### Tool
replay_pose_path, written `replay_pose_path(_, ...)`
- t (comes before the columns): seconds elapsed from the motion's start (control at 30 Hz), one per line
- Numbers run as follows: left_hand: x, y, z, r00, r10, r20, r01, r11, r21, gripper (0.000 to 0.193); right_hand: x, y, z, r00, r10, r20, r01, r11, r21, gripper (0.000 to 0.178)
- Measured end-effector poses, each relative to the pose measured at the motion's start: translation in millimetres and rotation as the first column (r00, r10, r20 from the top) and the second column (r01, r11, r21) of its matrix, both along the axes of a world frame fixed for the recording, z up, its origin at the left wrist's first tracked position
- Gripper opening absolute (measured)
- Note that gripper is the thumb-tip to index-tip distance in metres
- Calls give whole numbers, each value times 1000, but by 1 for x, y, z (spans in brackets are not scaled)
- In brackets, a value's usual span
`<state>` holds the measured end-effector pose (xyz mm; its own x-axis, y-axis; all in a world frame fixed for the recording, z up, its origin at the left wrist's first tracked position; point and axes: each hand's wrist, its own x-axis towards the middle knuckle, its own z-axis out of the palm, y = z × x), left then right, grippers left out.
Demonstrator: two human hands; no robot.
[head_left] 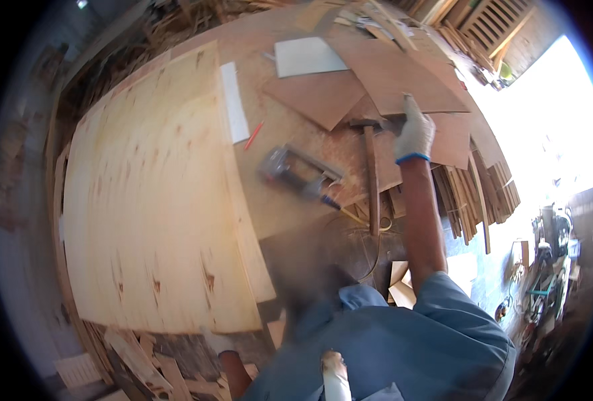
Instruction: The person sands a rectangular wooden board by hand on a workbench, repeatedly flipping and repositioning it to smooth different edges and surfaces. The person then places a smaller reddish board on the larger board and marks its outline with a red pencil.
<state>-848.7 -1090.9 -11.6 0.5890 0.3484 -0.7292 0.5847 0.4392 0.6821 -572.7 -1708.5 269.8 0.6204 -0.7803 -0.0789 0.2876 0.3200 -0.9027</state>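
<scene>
My right hand (416, 134), in a pale glove with a blue cuff, is at the near edge of a thin brown board (403, 73). One digit lies on top; the others seem tucked under the edge, where a dark gap shows. Beside it a hammer (371, 174) lies with its wooden handle toward me. Left of the hammer is a nail gun (296, 172) with a hose. My left hand (217, 341), gloved and blurred, meets the near edge of a large pale plywood sheet (156, 200); its fingers are unclear.
On the worktable (269, 207) lie a red pencil (254, 135), a white strip (235, 102) and a white sheet (308, 57). Stacked wood strips (460, 200) stick out at the right. Offcuts (136, 361) lie below the plywood. A slatted wooden panel (497, 25) stands at the far right.
</scene>
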Motion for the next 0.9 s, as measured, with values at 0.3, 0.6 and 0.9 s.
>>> replay_pose_path(0.3,33,-25,77,962,-231,144,244,967,-77,63,-161,99,32,963,267,47,-264,962,-63,43)
replay_pose_path(0.6,112,-32,188,686,370,626,-68,890,-452,62,-177,116,-24,447,880,-159,-893,450,-18,48)
replay_pose_path(0.9,-35,-4,118,649,655,388,-423,734,-532,48,-71,150,-122,288,870,-400,-340,-298,-892,26)
